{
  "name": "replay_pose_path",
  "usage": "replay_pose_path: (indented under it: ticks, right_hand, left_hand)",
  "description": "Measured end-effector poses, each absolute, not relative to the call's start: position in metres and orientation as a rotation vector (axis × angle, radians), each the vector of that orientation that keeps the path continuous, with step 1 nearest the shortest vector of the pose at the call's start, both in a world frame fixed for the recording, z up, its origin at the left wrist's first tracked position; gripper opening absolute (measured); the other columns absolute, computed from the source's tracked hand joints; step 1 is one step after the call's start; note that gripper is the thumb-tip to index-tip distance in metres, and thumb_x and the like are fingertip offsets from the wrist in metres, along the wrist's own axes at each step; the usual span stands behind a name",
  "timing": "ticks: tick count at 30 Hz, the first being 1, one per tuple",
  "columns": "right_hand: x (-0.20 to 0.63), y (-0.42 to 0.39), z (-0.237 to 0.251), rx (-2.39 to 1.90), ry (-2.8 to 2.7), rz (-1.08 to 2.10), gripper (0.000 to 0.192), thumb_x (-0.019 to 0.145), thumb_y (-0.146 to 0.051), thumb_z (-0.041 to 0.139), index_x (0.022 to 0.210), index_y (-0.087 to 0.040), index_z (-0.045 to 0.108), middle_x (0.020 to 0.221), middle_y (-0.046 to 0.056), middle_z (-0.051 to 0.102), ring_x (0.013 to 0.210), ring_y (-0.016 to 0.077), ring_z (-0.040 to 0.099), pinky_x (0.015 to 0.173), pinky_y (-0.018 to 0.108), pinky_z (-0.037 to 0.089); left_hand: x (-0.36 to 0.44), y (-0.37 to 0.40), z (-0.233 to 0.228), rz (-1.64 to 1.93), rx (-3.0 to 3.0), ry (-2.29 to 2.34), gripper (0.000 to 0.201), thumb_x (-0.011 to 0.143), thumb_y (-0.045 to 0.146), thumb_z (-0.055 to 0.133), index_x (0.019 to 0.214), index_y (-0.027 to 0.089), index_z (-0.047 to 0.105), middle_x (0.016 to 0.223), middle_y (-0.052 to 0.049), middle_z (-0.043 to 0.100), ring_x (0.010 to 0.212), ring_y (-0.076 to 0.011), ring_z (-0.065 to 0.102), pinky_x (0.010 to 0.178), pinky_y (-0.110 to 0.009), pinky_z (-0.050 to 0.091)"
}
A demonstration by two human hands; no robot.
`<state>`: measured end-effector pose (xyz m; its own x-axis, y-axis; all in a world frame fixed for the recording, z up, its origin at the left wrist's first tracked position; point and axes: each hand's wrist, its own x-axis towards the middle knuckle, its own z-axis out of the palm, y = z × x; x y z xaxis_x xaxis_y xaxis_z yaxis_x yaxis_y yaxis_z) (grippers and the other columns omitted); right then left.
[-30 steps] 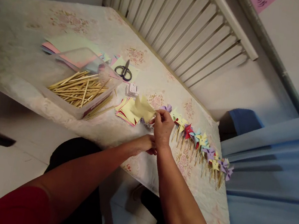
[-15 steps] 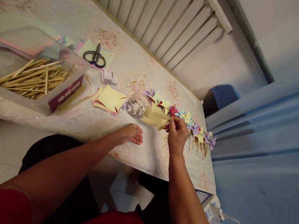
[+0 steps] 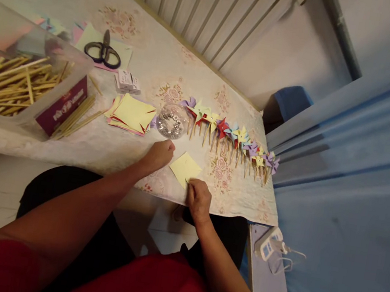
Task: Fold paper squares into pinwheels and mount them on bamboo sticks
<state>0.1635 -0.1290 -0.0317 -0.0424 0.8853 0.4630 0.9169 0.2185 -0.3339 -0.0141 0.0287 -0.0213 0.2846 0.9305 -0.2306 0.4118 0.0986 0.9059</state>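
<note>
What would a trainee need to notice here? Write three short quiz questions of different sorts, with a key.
1. True or false: the yellow paper square lies flat on the table.
2. Which hand touches the square's near corner? A) left hand B) right hand C) neither
3. Fill in: the black ____ lie on paper at the far side, beyond the paper stack.

Key
1. True.
2. B. The left hand rests closed on the table beside the square, near the clear dish of small silvery pieces.
3. scissors. The row of pinwheels runs to the right of the dish, and the clear box of sticks stands far left.
</note>
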Motion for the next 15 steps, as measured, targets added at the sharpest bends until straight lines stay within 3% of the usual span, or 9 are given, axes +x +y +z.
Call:
replay_pose_path:
  ticks: [5, 10, 13, 15]
  right_hand:
    - [0.164, -0.138, -0.026, -1.679, -1.945, 0.008, 0.023, 0.097, -0.022, 0.047, 0.099, -0.02, 0.07, 0.101, 0.01, 0.071, 0.096, 0.0215, 0.064, 0.087, 0.039, 0.055]
    - [0.167, -0.137, -0.02, -1.702, -1.795, -0.021, 0.033, 0.098, -0.024, 0.039, 0.115, -0.02, 0.067, 0.112, 0.012, 0.07, 0.108, 0.0241, 0.063, 0.096, 0.047, 0.053]
    - [0.165, -0.129, -0.016, -1.688, -1.795, -0.057, 0.04, 0.1, -0.025, 0.033, 0.129, -0.019, 0.06, 0.127, 0.014, 0.065, 0.122, 0.0235, 0.059, 0.105, 0.048, 0.048]
    - [0.162, -0.123, -0.017, -1.672, -1.949, -0.019, 0.043, 0.101, -0.028, 0.035, 0.139, -0.017, 0.051, 0.143, 0.016, 0.054, 0.136, 0.0239, 0.048, 0.112, 0.049, 0.042]
  left_hand:
    - [-0.016, 0.023, -0.013, 0.647, 1.769, 1.288, 0.017, 0.081, 0.018, 0.049, 0.089, 0.018, 0.064, 0.082, -0.007, 0.069, 0.082, -0.0203, 0.064, 0.077, -0.03, 0.046]
    - [-0.015, 0.017, -0.01, 0.633, 2.006, 1.237, 0.022, 0.084, 0.017, 0.046, 0.096, 0.017, 0.065, 0.093, -0.009, 0.071, 0.091, -0.022, 0.064, 0.084, -0.032, 0.046]
    - [-0.013, 0.013, -0.009, 0.636, 2.087, 1.192, 0.024, 0.085, 0.016, 0.046, 0.099, 0.016, 0.065, 0.098, -0.01, 0.07, 0.095, -0.0225, 0.063, 0.087, -0.033, 0.046]
    - [-0.013, 0.01, -0.008, 0.649, 2.121, 1.162, 0.024, 0.086, 0.015, 0.045, 0.1, 0.014, 0.065, 0.101, -0.012, 0.07, 0.097, -0.0237, 0.063, 0.089, -0.035, 0.046]
